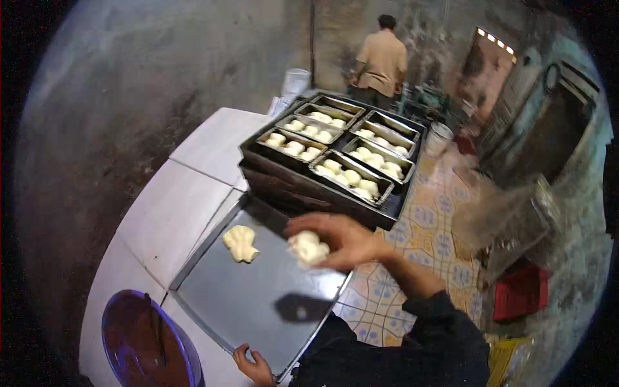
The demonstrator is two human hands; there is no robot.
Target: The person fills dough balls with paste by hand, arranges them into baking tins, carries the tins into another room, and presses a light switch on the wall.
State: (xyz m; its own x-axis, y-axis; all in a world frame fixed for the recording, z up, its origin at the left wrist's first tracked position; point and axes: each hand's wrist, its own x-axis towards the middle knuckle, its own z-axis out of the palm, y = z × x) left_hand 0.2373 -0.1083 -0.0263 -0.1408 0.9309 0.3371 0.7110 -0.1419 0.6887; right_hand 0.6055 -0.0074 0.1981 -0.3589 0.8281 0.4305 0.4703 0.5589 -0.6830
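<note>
My right hand (pixel 345 242) is raised over a grey metal baking tray (pixel 258 300), its fingers curved round a pale lump of dough (pixel 308 248). The dough is slightly blurred, and the hand casts a dark shadow on the tray. At the tray's near edge, my left hand (pixel 255 369) grips the rim, with part of the hand cut off by the picture's edge. A flattened, uneven piece of dough (pixel 241 243) lies on the far left part of the tray.
Beyond the tray, a dark stacked pan (pixel 290 187) bears several loaf tins (pixel 351 178) with dough balls. A blue-rimmed bucket (pixel 151 342) stands at near left on the white tiled counter (pixel 174 203). Another person (pixel 382 61) stands at the back; a red crate (pixel 521 297) sits right.
</note>
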